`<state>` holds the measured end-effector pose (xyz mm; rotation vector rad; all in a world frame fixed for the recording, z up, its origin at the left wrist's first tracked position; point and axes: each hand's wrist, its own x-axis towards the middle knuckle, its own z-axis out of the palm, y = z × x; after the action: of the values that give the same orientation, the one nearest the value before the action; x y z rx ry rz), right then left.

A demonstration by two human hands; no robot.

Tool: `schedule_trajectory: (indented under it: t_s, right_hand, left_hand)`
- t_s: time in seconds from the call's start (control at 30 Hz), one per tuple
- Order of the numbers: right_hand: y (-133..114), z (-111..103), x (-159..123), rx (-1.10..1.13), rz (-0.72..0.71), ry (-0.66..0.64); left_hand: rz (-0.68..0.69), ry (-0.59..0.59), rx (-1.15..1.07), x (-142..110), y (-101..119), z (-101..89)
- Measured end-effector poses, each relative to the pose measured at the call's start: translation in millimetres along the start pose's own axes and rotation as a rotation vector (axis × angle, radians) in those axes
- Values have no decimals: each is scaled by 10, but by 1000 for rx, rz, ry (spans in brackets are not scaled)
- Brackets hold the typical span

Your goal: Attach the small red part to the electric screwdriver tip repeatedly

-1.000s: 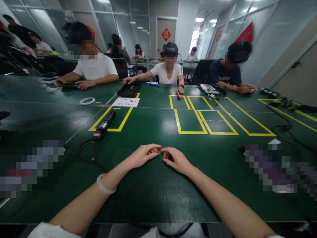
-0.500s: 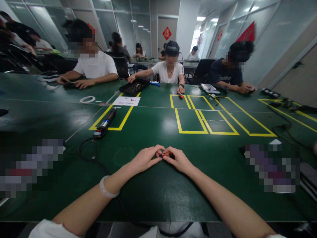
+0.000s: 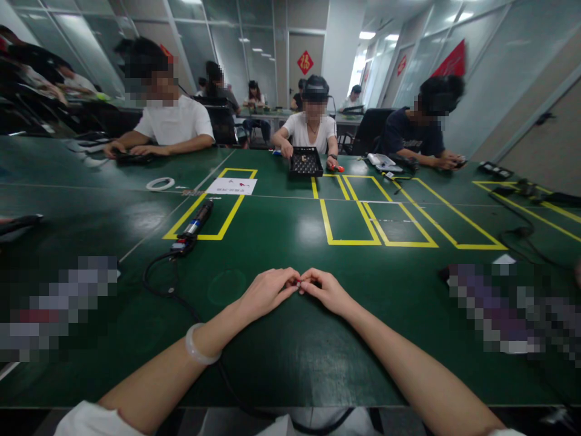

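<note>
In the head view, the person's left hand (image 3: 273,289) and right hand (image 3: 324,289) meet over the green surface (image 3: 272,363), nearer the wearer and to the right of the white paper (image 3: 232,186). Both are narrow, thumbs and fingers drawn in at the tips to pinch a small red piece (image 3: 299,282) between them; the fingers hide most of it, so its shape cannot be told. A pale bracelet (image 3: 200,345) circles the left wrist. Just on the near side of the paper, a dark tool (image 3: 196,224) with a silver and blue middle lies slanted within yellow tape (image 3: 231,218), and a black cable (image 3: 152,284) curves away nearer still. Left of the paper a white ring (image 3: 160,184) lies flat. Beyond the paper and to its right, a co-worker in white (image 3: 308,130) holds a tilted black tray (image 3: 306,162) in one hand, the other touching an orange-red object (image 3: 336,168). Farther right of the paper stand an open white case (image 3: 382,162) and, behind it, a person in a dark shirt (image 3: 411,136).
</note>
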<state>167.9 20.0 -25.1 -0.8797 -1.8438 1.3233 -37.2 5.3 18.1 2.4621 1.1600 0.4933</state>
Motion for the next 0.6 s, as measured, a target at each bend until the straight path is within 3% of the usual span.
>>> schedule_trajectory:
  t_s: [0.23, 0.37, 0.47, 0.6]
  right_hand:
    - [14, 3, -9, 8, -31, 38]
    - [38, -12, -16, 6, -8, 46]
    - [54, -23, -20, 9, 5, 60]
    - [49, -30, -22, -4, 7, 61]
  left_hand:
    - [-32, -14, -6, 1, -42, 18]
    - [-24, 23, 8, 12, -120, -97]
    - [-117, 169, 121, -7, -383, -292]
    - [-336, 403, 395, -172, -990, -633]
